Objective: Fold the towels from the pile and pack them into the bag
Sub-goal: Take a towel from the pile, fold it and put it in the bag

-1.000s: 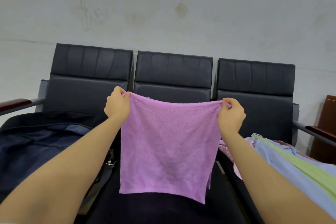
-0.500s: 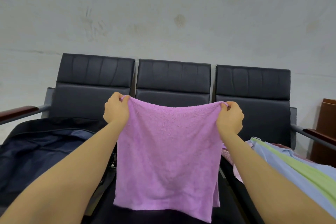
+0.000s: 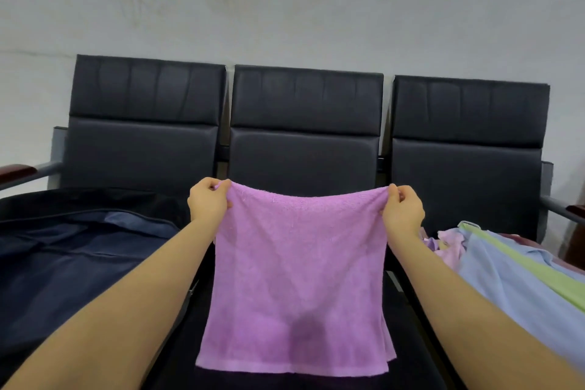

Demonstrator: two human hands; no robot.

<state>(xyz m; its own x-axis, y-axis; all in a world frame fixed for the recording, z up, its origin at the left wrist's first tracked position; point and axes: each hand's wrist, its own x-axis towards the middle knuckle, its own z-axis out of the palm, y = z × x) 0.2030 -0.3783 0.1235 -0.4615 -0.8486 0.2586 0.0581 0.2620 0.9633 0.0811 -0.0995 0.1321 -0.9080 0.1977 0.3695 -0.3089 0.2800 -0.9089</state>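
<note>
Head view: looks forward and slightly down from the wearer's eyes.
Faces: black seat row point(image 3: 304, 123) and wall point(image 3: 285, 3).
Nearness: forearms fill the foreground.

Person, seen from a head-worn camera: two arms only, entering from the lower corners of the frame. Left hand point(image 3: 209, 201): bare, no glove, no ring visible on the parts that show; the knuckles and the back of the hand face the camera. Right hand point(image 3: 402, 210): bare likewise, no ring or band visible. Both forearms: uncovered from wrist to the frame edge, no sleeve, cuff, watch or bracelet in sight. Fingernails too small to describe. No other part of the body or clothing appears in view.
</note>
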